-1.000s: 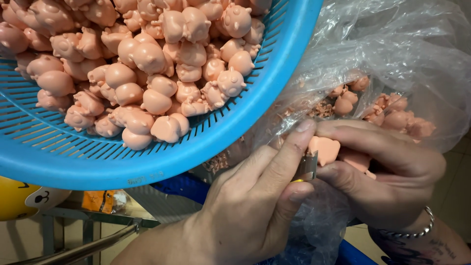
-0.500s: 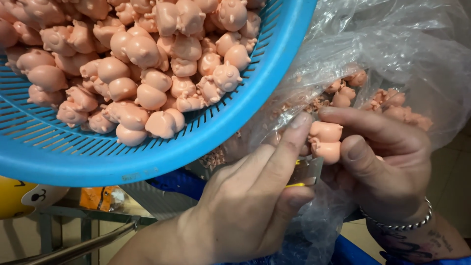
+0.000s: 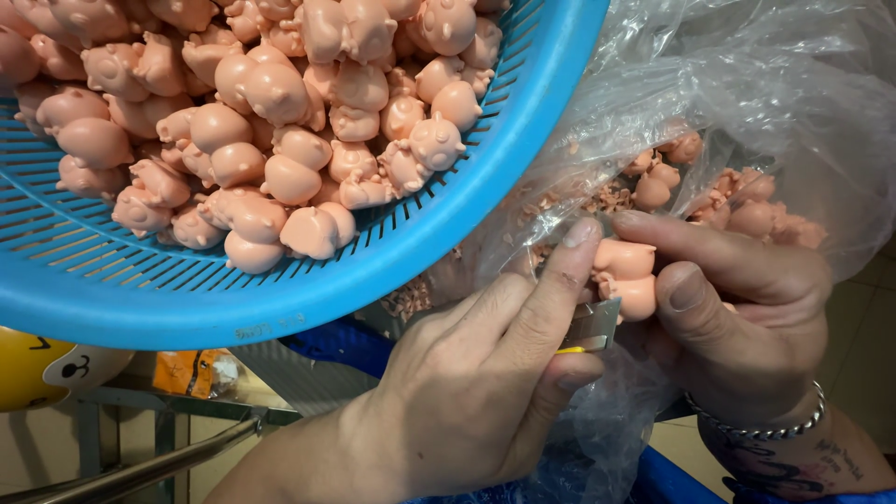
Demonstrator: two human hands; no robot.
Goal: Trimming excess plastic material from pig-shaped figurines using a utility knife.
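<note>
Nearest the camera, the left hand [image 3: 467, 392] was seen closed around a small metal blade [image 3: 590, 327], with the forefinger laid straight along its upper edge and the thumb tucked beneath; a strip of yellow showed at the blade's lower side. Just to the right, the right hand [image 3: 737, 308] was curled shut on a small pink pig figure [image 3: 627, 275], which was pinched between the thumb and the forefinger, and a silver bracelet [image 3: 761, 425] was worn at that wrist. The blade's tip was held against the underside of the pig figure, though the exact line of contact could not be made out. Behind both hands, a clear plastic bag [image 3: 747, 84] was spread open, with more pink figures [image 3: 737, 201] and pink trimmings [image 3: 607, 198] lying within it. Farther up and to the left, a blue plastic basket [image 3: 392, 271] was tilted above the hands, and it was heaped with many pink pig figures [image 3: 271, 121]. Below the basket, at the lower left, part of a yellow toy [image 3: 28, 369] and a metal frame [image 3: 159, 448] were visible.
</note>
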